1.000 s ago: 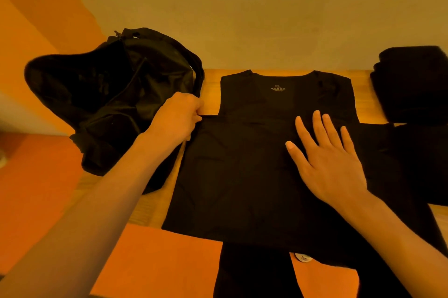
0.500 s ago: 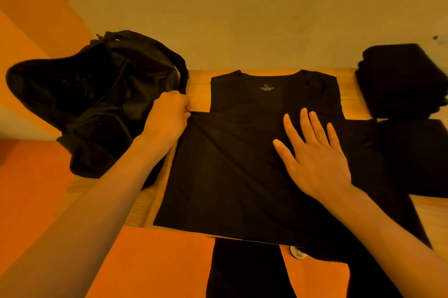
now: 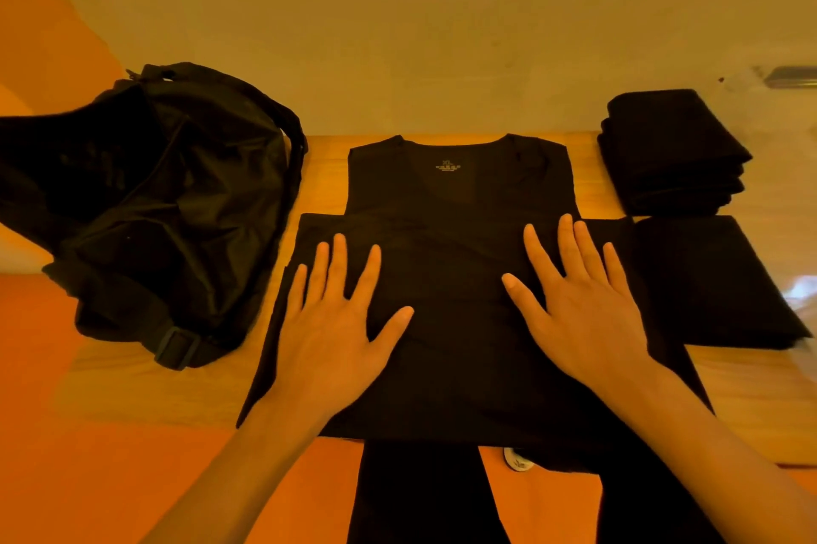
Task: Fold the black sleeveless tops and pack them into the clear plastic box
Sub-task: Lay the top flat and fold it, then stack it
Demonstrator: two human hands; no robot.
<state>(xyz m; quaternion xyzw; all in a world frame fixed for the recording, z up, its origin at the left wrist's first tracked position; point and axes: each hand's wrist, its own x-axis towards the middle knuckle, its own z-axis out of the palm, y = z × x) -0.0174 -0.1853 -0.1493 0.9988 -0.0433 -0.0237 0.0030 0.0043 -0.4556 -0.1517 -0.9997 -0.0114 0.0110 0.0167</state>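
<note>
A black sleeveless top (image 3: 460, 189) lies flat on the wooden table (image 3: 327, 172), neckline away from me, its lower half folded up over the chest. My left hand (image 3: 336, 322) rests flat on the left side of the folded part, fingers spread. On the right side, my right hand (image 3: 579, 304) also presses flat with fingers apart. A stack of folded black tops (image 3: 672, 150) sits at the back right, with another folded black piece (image 3: 712, 278) in front of it. At the far right edge, something clear and glossy (image 3: 802, 291) shows; I cannot tell if it is the plastic box.
A crumpled black bag (image 3: 146, 207) with a strap and buckle fills the table's left side. A pale wall runs behind the table. Orange floor lies to the left and below the front edge. My dark trouser legs and a small white object (image 3: 517, 460) show under the table edge.
My left hand let go of the top's left edge near the bag and moved right, now lying flat and open on the folded part. The right hand stayed flat. The view shifted.
</note>
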